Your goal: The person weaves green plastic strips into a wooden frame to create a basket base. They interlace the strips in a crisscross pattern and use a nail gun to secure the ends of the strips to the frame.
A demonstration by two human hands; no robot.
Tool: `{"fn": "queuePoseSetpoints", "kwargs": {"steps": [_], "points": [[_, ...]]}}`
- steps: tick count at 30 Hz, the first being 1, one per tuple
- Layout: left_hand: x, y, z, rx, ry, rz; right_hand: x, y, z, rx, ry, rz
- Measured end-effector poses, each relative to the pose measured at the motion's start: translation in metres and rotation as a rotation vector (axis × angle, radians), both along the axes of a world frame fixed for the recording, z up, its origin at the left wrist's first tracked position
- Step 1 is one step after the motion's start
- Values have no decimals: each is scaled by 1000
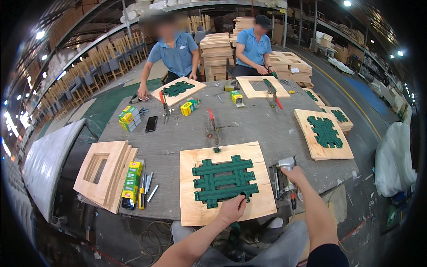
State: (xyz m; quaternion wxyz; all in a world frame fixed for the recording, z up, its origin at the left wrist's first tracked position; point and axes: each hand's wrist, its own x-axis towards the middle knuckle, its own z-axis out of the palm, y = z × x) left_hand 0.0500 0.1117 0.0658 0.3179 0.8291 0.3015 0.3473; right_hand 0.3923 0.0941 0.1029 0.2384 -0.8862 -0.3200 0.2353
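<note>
In front of me lies a square plywood frame (pixel 189 173), its near edge over my lap. Green elastic webbing straps (pixel 222 168) cross its central opening in a woven grid. My left hand (pixel 232 209) is closed at the near right corner of the grid, pinching the loose end of a green strap (pixel 245 196); a green length also hangs below the frame's near edge. To the right of the frame, my right hand (pixel 293 175) grips a pneumatic staple gun (pixel 287 163), which lies on its side on the table, apart from the frame.
Bare frames (pixel 95 178) are stacked at left beside a staple box (pixel 132 180) and a yellow cutter (pixel 141 198). Red-handled pliers (pixel 211 120) lie beyond my frame. Webbed frames (pixel 322 133) sit at right. Two co-workers (pixel 175 55) handle frames across the table (pixel 171 129).
</note>
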Motion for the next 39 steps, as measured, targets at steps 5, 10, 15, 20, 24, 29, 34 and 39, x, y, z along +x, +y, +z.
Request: {"fn": "queuePoseSetpoints", "kwargs": {"steps": [5,10,15,20,24,29,34,39], "points": [[1,0,3,2,3,5,6,-51,15,31,-236,128],[5,0,4,55,-50,-12,13,-119,14,-74,-395,52],[2,-3,4,41,-24,16,8,-133,1,-28,-376,51],[3,-5,6,39,-37,45,25,-135,3,-61,-315,102],[11,-3,5,-4,-62,78,37,-143,2,-208,-369,73],[5,22,5,-737,-177,86,32,-171,21,-45,-195,90],[18,46,31,-1240,-229,29,-7,-204,31,159,-41,170],[9,63,39,-1367,-390,85,-75,-158,73,153,-308,729]]}}
